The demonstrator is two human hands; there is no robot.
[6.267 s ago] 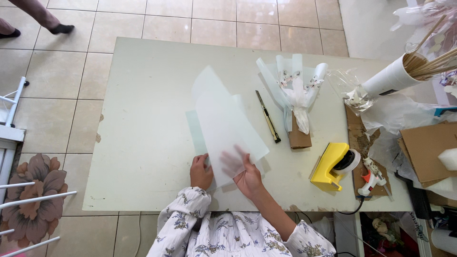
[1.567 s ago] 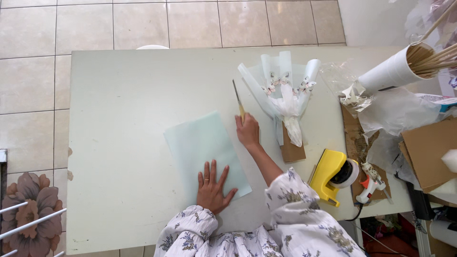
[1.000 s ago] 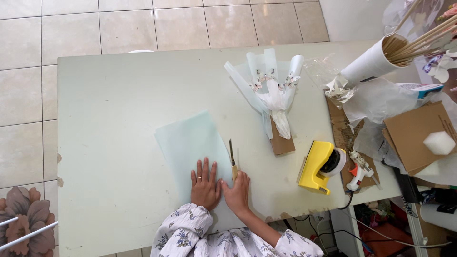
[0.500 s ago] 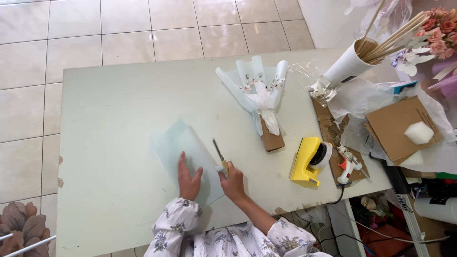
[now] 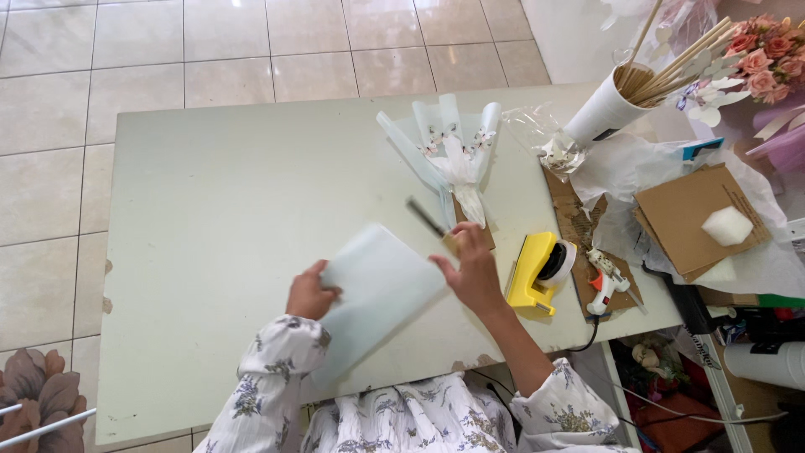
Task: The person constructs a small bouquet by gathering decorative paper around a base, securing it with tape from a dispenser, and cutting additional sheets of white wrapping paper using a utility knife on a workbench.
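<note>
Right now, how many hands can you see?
2. The left hand grips the pale paper's left edge; the right hand holds a knife at its right. No others show.

one bouquet (image 5: 453, 159), one tape dispenser (image 5: 537, 273), one glue gun (image 5: 604, 277)

We see the thin dark-bladed tool (image 5: 426, 217) in the right hand (image 5: 471, 273) only as a motion blur, its kind unclear. The pale blue paper sheet (image 5: 377, 294) hides the left hand's (image 5: 309, 293) fingertips. The pink flower bunch (image 5: 767, 50) is cut off by the frame's right edge.
</note>
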